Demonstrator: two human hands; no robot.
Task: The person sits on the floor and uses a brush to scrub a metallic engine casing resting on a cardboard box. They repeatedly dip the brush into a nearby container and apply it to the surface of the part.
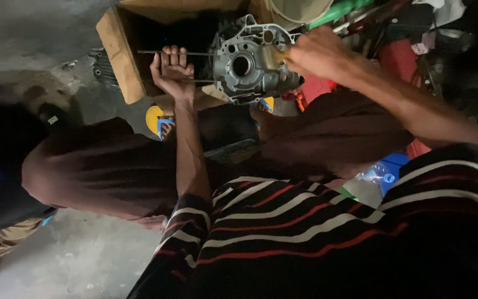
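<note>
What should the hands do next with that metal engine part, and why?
Probably steady the grey engine casing before turning anything. The left hand grips the long thin rods sticking out of it, and the right hand presses on its far side, while the casing sits tilted at the cardboard box.

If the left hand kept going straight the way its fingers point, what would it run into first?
Probably the open brown cardboard box. The left hand, wrapped around thin dark metal rods jutting from the grey cast-metal engine casing, points up toward the box's dark interior, though depth is unclear.
</note>
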